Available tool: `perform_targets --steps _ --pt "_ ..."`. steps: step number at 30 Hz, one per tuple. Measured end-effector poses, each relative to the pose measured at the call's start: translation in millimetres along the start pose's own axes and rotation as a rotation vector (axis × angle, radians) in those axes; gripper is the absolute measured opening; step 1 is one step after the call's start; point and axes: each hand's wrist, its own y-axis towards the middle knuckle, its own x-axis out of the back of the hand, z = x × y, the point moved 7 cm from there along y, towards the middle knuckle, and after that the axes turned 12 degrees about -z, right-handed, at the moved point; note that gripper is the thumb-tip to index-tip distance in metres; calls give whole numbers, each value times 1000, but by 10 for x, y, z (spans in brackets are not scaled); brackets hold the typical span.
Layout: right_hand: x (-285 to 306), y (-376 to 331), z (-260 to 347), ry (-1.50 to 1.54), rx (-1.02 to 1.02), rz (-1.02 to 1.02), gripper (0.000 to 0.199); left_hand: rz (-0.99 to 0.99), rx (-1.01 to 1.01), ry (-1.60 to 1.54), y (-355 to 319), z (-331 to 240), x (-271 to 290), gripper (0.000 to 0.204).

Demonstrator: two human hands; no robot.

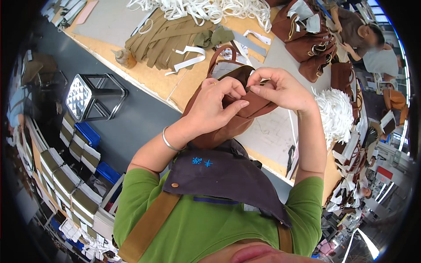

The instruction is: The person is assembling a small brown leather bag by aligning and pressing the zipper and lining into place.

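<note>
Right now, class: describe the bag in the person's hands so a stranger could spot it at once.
Start at the long tan worktable. At its near edge, both hands pinch a brown bag. Other brown bags lie piled farther along; only this one is being held.

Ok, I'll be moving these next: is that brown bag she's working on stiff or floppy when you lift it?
Probably floppy: the brown bag folds and creases where the left hand and right hand pinch its top edge. It sags over the table edge, so expect it to droop unless carried by its looped handle. It looks fairly light.
</note>
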Motion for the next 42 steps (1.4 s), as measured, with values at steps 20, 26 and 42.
perform_targets --steps 20,26,42 --pt "-26 -45 47 -96 183 -232 8 -47 -81 -2 -8 -47 24 12" --pt "-26 -42 -29 -37 102 -259 7 -24 -8 -86 -34 49 -51 7" --pt "35 -132 131 -180 305 -322 10 -72 144 -279 14 48 -38 9"
